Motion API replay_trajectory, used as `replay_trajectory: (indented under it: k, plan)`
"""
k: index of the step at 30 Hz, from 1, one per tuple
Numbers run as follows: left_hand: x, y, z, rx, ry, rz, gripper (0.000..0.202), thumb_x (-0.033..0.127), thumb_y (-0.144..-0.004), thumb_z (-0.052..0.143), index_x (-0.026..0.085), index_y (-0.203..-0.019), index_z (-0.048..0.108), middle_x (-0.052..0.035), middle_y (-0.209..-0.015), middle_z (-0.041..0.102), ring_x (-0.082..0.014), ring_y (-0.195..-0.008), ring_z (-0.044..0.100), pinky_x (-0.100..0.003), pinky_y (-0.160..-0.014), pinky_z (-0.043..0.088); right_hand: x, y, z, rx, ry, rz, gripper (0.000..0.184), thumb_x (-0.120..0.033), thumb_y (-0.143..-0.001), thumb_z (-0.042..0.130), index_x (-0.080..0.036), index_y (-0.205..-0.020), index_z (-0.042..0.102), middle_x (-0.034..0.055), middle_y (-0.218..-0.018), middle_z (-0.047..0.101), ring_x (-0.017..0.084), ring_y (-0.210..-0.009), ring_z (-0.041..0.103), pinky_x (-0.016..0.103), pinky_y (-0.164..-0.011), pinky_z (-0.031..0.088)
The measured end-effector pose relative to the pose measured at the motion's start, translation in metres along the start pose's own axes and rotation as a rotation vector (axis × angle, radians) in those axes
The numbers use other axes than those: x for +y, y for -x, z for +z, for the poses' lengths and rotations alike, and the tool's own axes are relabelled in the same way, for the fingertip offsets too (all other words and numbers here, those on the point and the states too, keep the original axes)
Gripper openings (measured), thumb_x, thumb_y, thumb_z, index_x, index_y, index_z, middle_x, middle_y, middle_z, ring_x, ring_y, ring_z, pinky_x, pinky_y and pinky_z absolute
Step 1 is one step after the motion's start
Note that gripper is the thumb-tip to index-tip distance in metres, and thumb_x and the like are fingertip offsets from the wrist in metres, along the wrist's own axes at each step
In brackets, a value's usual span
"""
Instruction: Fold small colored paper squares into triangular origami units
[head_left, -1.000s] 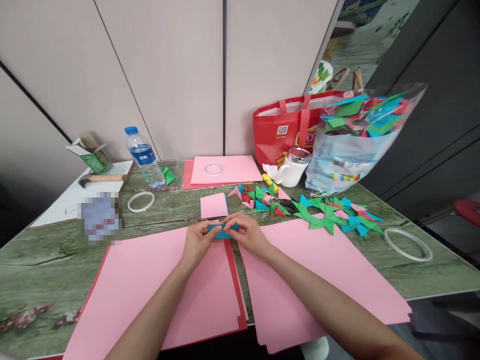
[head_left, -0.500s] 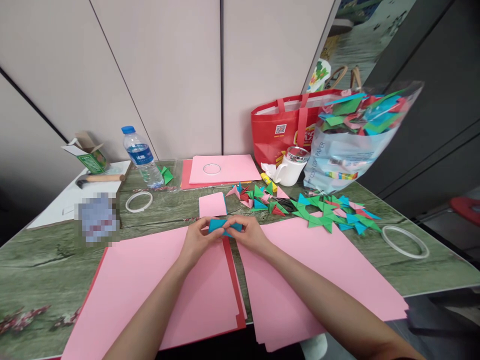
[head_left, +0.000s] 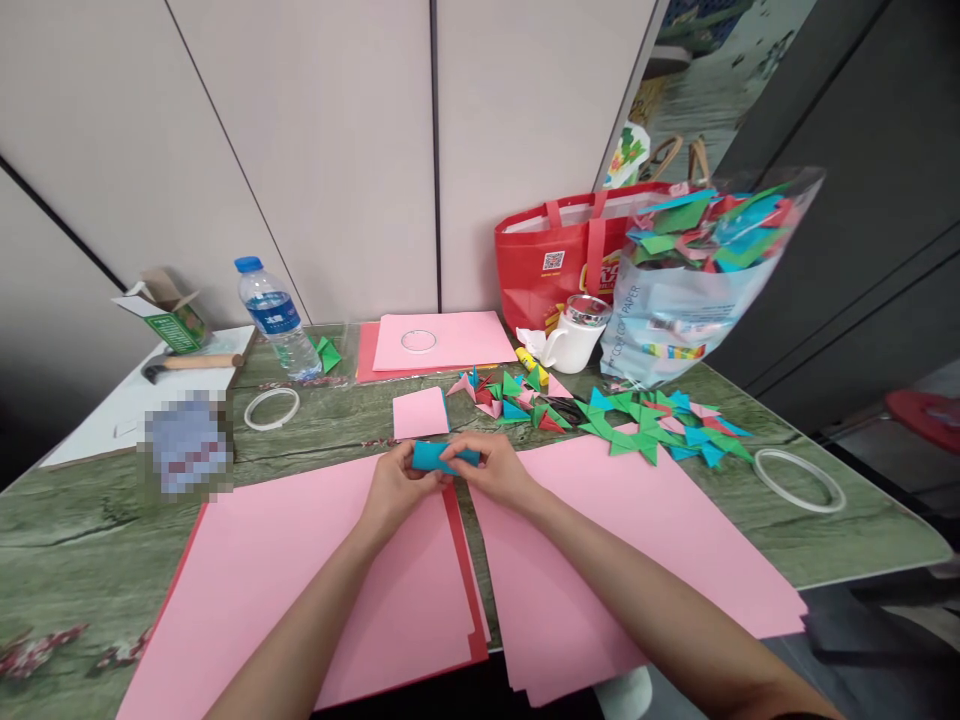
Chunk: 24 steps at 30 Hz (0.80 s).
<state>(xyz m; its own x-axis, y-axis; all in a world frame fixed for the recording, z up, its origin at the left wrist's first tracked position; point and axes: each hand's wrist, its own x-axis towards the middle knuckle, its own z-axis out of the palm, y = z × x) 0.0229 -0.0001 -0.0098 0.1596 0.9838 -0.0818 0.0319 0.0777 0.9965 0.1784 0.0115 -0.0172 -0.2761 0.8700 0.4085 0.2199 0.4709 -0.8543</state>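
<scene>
A small blue piece of folded paper [head_left: 430, 457] is held between both hands, just above the table. My left hand [head_left: 395, 488] pinches its left end, thumb along the lower edge. At the other end my right hand [head_left: 495, 475] grips it, with fingertips over its face. Large pink paper sheets [head_left: 300, 570] lie in a stack under my left forearm, with red sheets showing below. Another pink stack [head_left: 645, 540] lies under my right arm. Just beyond my hands is a small pile of pink square paper [head_left: 418, 413], with blue at its side.
Folded paper stars [head_left: 637, 425] and loose pieces [head_left: 517, 395] lie to the right, near a white mug [head_left: 577, 335], red bag [head_left: 525, 265] and filled plastic bag [head_left: 675, 310]. At left are a water bottle [head_left: 276, 318], hammer [head_left: 195, 362] and tape ring [head_left: 271, 409].
The right fingers have shifted slightly on the blue paper, baring more of its face. Both hands keep hold of it. The whole view has moved a little.
</scene>
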Motion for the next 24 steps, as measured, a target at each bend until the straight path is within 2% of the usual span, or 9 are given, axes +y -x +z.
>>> replay_trajectory:
  k: [3,9,13,20,24]
  plan:
    - [0.003,0.001,0.0,0.017,0.046,-0.032,0.025,0.015,-0.055,0.068,0.015,-0.077,0.055,-0.0019,-0.067,0.068,-0.023,-0.066,0.067,-0.039,-0.067,0.054,0.001,-0.001,-0.001,-0.007,0.006,0.01,0.014,-0.013,-0.07,0.056,-0.02,-0.076,0.067,0.0024,-0.078,0.066,0.015,-0.073,0.059,0.023,-0.055,0.039]
    - [0.01,0.002,0.0,-0.004,0.181,-0.078,0.024,0.02,-0.056,0.068,0.012,-0.078,0.059,-0.0051,-0.071,0.07,-0.0236,-0.07,0.067,-0.04,-0.074,0.052,0.006,-0.005,-0.006,0.006,0.013,0.042,0.013,-0.014,-0.069,0.056,-0.019,-0.075,0.067,0.0032,-0.081,0.066,0.017,-0.076,0.06,0.023,-0.055,0.04]
    - [0.01,0.002,-0.002,-0.072,0.215,-0.073,0.027,0.023,-0.06,0.065,0.012,-0.084,0.06,-0.0071,-0.077,0.071,-0.0248,-0.078,0.067,-0.039,-0.075,0.052,0.008,-0.006,-0.009,0.013,0.032,0.065,0.014,-0.015,-0.069,0.056,-0.02,-0.077,0.066,0.0024,-0.081,0.066,0.017,-0.076,0.059,0.025,-0.06,0.041]
    - [0.01,0.001,-0.004,-0.118,0.276,-0.083,0.04,0.023,-0.06,0.066,0.011,-0.096,0.054,-0.0103,-0.081,0.071,-0.0257,-0.077,0.067,-0.04,-0.073,0.051,0.007,-0.005,-0.01,0.006,0.057,0.11,0.017,-0.015,-0.067,0.055,-0.019,-0.08,0.066,0.0002,-0.075,0.065,0.012,-0.06,0.053,0.022,-0.052,0.038]
    - [0.006,0.001,-0.007,-0.157,0.275,-0.068,0.046,0.024,-0.064,0.064,0.011,-0.105,0.047,-0.0122,-0.084,0.07,-0.0264,-0.08,0.066,-0.041,-0.075,0.051,0.008,-0.005,-0.011,0.011,0.032,0.113,0.018,-0.014,-0.065,0.055,-0.019,-0.08,0.065,0.0005,-0.075,0.064,0.013,-0.063,0.055,0.023,-0.055,0.04]
